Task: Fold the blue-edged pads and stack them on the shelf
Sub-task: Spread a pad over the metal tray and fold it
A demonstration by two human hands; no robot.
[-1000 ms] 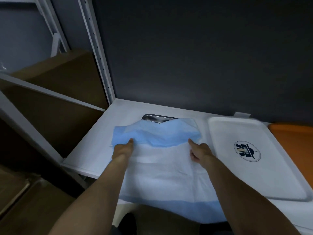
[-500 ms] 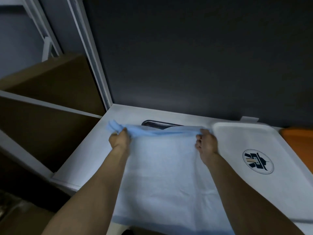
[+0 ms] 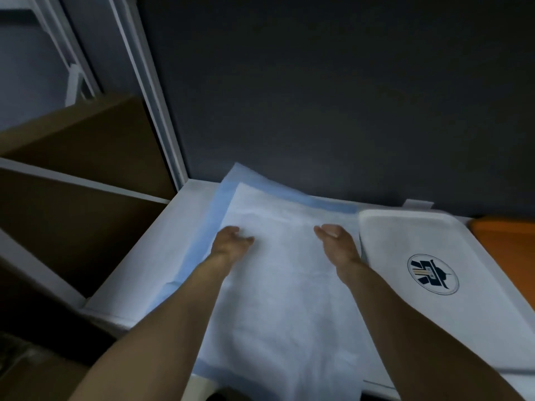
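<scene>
Item: one blue-edged pad (image 3: 289, 299), spread open on the white shelf (image 3: 136, 273), immediately left of the white tray (image 3: 411, 238), its right edge touching the tray's rim. My left hand (image 3: 231, 241) and right hand (image 3: 337, 240) rested on the pad's far half, fingers loose, pinching nothing. An orange surface (image 3: 503, 233) lay right of the tray.

Matt, papery pad (image 3: 289, 285) on smooth white shelf (image 3: 144, 270); glossy plastic tray (image 3: 477, 328) alongside.
</scene>
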